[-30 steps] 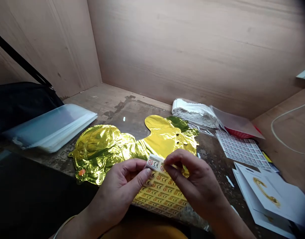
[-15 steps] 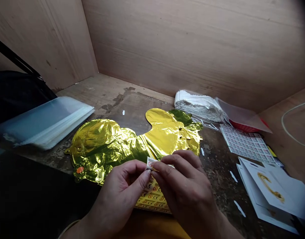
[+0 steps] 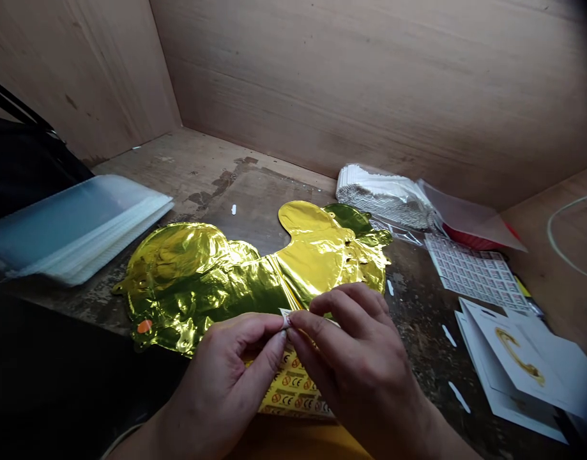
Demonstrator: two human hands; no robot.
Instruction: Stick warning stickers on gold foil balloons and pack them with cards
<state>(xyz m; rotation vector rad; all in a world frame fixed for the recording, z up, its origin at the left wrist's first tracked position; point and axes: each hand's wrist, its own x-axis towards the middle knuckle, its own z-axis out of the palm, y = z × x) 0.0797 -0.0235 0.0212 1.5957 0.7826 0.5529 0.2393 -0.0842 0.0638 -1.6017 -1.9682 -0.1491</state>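
Over a stained tabletop (image 3: 257, 191), before plywood walls (image 3: 370, 83) — pinching the label sheet (image 3: 297, 383) by its upper edge with left hand (image 3: 233, 361) and right hand (image 3: 360, 351) — lower centre of frame, near gold foil (image 3: 312, 259).

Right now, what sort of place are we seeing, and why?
Probably a packing spot: crumpled gold foil shapes, a stack of clear plastic sleeves and a white sheet of printed labels lie on a worn wooden tabletop.

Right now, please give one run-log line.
left hand: pinching white printed paper | right hand: pinching same paper | beyond hands: shiny gold foil shapes
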